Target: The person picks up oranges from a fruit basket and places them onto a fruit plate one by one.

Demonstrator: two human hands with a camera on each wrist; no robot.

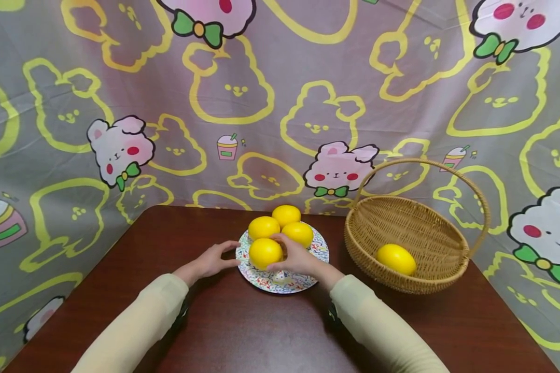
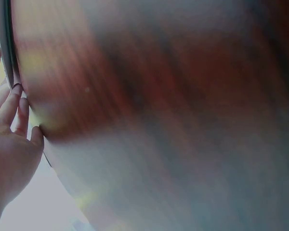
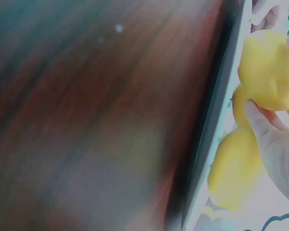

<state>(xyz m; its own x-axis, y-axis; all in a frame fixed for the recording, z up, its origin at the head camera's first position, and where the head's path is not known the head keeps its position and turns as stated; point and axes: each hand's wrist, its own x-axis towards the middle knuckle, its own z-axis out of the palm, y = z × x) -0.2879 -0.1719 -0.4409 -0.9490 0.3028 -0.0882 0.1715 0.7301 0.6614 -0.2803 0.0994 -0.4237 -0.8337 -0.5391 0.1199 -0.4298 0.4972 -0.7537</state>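
My right hand (image 1: 295, 257) holds a yellow lemon (image 1: 265, 254) over the front left of a round plate (image 1: 318, 253), white with coloured squiggles. In the right wrist view, thumb and fingers lie on either side of that lemon (image 3: 265, 70). Other lemons sit close together behind it: one at left (image 1: 263, 227), one at right (image 1: 298, 234) and one at the back (image 1: 286, 214). My left hand (image 1: 211, 260) is at the plate's left rim, thumb and fingers spread, nothing in its grasp. The left wrist view catches this hand (image 2: 12, 144) only at its edge.
A wicker basket (image 1: 408, 217) with a tall arched handle stands right of the plate, tilted toward me, one lemon (image 1: 396, 259) inside. Everything stands on a dark reddish-brown table (image 1: 242, 331). Patterned cloth (image 1: 280, 140) hangs close behind and along both sides.
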